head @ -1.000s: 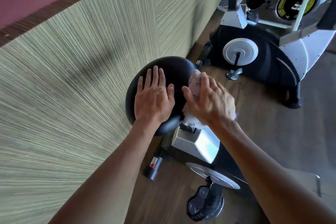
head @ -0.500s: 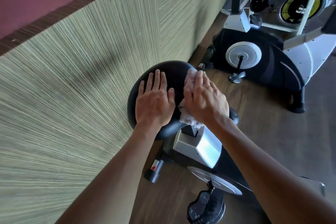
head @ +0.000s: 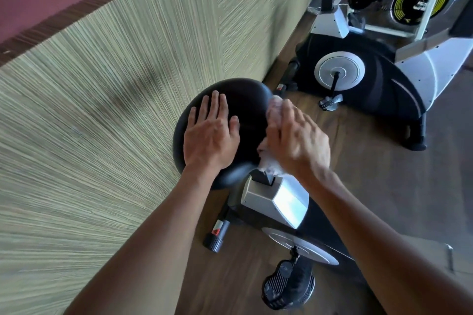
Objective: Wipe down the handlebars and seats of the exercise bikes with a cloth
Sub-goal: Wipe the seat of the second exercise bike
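Right hand presses cloth against seat right edge.

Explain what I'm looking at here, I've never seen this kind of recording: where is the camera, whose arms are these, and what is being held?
The camera sits on a person's head, looking forward and down, so the two bare arms are the wearer's own. No robot is involved. The left hand lies flat, fingers straight, on the black seat of an exercise bike. The right hand presses a pale cloth against the seat's right edge; whether its grip curls round the cloth is blurred. Below are the bike's silver housing and a pedal. A second bike stands behind, beside the striped wall.
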A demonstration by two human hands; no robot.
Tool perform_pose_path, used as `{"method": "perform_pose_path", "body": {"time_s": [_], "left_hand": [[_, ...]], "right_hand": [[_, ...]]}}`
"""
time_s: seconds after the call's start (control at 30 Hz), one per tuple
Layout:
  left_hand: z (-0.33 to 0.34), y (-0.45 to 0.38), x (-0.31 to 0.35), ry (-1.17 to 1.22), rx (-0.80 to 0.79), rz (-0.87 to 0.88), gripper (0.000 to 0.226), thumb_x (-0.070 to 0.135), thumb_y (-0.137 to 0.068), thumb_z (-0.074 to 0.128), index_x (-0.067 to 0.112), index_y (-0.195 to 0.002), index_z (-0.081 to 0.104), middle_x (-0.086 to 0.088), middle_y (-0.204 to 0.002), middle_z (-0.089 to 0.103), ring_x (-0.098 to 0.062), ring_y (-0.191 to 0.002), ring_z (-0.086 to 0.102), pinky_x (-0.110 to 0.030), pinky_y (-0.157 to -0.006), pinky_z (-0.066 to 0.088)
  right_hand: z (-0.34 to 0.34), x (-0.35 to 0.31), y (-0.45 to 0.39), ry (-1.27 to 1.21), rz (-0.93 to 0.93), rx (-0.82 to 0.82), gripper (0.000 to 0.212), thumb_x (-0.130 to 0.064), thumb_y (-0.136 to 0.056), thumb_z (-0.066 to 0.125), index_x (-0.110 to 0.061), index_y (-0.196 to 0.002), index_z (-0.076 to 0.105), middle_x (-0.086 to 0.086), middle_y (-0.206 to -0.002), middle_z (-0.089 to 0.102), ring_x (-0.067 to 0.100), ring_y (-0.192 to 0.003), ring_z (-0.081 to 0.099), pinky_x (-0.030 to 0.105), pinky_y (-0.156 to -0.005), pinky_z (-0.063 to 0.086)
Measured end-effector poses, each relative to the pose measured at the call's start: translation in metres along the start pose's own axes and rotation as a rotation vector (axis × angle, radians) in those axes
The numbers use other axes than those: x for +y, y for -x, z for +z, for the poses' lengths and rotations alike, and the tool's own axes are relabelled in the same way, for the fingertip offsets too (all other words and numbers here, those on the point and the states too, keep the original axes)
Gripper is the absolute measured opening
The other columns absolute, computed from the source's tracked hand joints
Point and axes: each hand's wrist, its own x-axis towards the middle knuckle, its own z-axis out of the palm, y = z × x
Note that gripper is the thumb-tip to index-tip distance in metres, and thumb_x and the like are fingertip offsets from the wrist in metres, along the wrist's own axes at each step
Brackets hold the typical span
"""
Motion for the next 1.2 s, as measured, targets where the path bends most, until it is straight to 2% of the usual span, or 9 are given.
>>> {"method": "perform_pose_path", "body": {"time_s": [0.1, 0.17, 0.3, 0.47, 0.67, 0.8, 0.9, 1.1, 1.2], "left_hand": [[0.000, 0.000, 0.000, -0.009, -0.012, -0.004, 0.062, 0.043, -0.109, 0.021, 0.015, -0.164, 0.012, -0.003, -0.172, 0.009, -0.018, -0.159, 0.007, -0.040, -0.129, 0.005], [0.000, -0.002, 0.001, -0.007, -0.026, -0.016, 0.063, 0.044, -0.109, 0.020, 0.016, -0.165, 0.010, -0.002, -0.172, 0.007, -0.017, -0.159, 0.005, -0.039, -0.129, 0.003], [0.000, -0.001, 0.002, -0.006, -0.037, -0.028, 0.063, 0.045, -0.109, 0.018, 0.017, -0.165, 0.008, 0.000, -0.173, 0.005, -0.015, -0.159, 0.002, -0.038, -0.129, 0.001], [-0.006, -0.005, 0.012, -0.003, -0.114, -0.060, 0.066, 0.042, -0.108, 0.021, 0.012, -0.164, 0.005, -0.003, -0.173, -0.001, -0.019, -0.159, -0.001, -0.044, -0.129, 0.000], [-0.010, -0.006, 0.023, -0.007, -0.128, -0.090, 0.067, 0.037, -0.106, 0.017, 0.007, -0.163, -0.002, -0.008, -0.172, -0.007, -0.021, -0.159, -0.007, -0.046, -0.129, -0.002], [-0.007, -0.010, 0.021, -0.059, -0.107, -0.063, 0.073, 0.040, -0.098, 0.004, 0.007, -0.163, -0.003, -0.010, -0.172, -0.008, -0.022, -0.159, -0.006, -0.045, -0.129, -0.001], [-0.003, -0.010, 0.018, -0.012, -0.072, -0.058, 0.075, 0.043, -0.097, 0.000, 0.009, -0.163, 0.000, -0.008, -0.172, -0.005, -0.018, -0.159, -0.006, -0.042, -0.129, -0.004], [-0.001, -0.006, 0.015, 0.227, 0.043, -0.029, 0.078, 0.051, -0.097, 0.000, 0.012, -0.163, 0.013, -0.002, -0.172, 0.008, -0.008, -0.158, -0.001, -0.033, -0.129, 0.002], [-0.002, -0.003, 0.017, 0.248, 0.052, 0.009, 0.077, 0.052, -0.098, 0.002, 0.014, -0.163, 0.019, -0.001, -0.171, 0.014, -0.006, -0.157, 0.002, -0.032, -0.129, 0.004]], "right_hand": [[0.008, 0.017, 0.029, 0.049, -0.368, 0.077, 0.060, -0.031, -0.104, 0.048, 0.007, -0.149, 0.042, 0.025, -0.153, 0.045, 0.035, -0.144, 0.044, 0.050, -0.120, 0.033], [0.006, 0.037, 0.047, 0.077, -0.446, 0.066, 0.063, -0.031, -0.103, 0.049, 0.008, -0.152, 0.036, 0.025, -0.159, 0.037, 0.036, -0.149, 0.035, 0.051, -0.123, 0.027], [0.001, 0.056, 0.049, 0.013, -0.338, 0.051, 0.062, -0.033, -0.102, 0.044, 0.006, -0.150, 0.041, 0.023, -0.153, 0.046, 0.037, -0.141, 0.045, 0.049, -0.119, 0.034], [-0.013, 0.029, 0.022, -0.080, 0.128, -0.102, 0.060, -0.043, -0.102, 0.033, -0.007, -0.148, 0.046, 0.013, -0.141, 0.059, 0.035, -0.125, 0.058, 0.044, -0.097, 0.048], [-0.002, -0.009, -0.027, -0.027, 0.116, -0.352, 0.070, -0.044, -0.106, 0.024, -0.002, -0.161, 0.013, 0.016, -0.167, 0.021, 0.030, -0.151, 0.030, 0.042, -0.118, 0.031], [0.022, -0.019, -0.073, -0.173, 0.137, -0.409, 0.075, -0.040, -0.106, 0.031, 0.002, -0.160, 0.000, 0.023, -0.169, 0.002, 0.029, -0.158, 0.004, 0.040, -0.126, 0.009], [0.022, -0.019, -0.074, -0.213, 0.077, -0.411, 0.078, -0.040, -0.104, 0.037, 0.000, -0.161, 0.000, 0.019, -0.170, 0.000, 0.025, -0.158, -0.002, 0.036, -0.126, 0.002], [0.000, 0.017, 0.014, -0.049, -0.285, -0.100, 0.073, -0.040, -0.093, 0.042, 0.002, -0.153, 0.038, 0.021, -0.160, 0.037, 0.029, -0.150, 0.035, 0.048, -0.122, 0.030], [0.004, 0.024, 0.024, -0.018, -0.309, -0.033, 0.070, -0.037, -0.092, 0.048, 0.002, -0.150, 0.044, 0.020, -0.156, 0.044, 0.031, -0.145, 0.044, 0.049, -0.121, 0.033]]}}
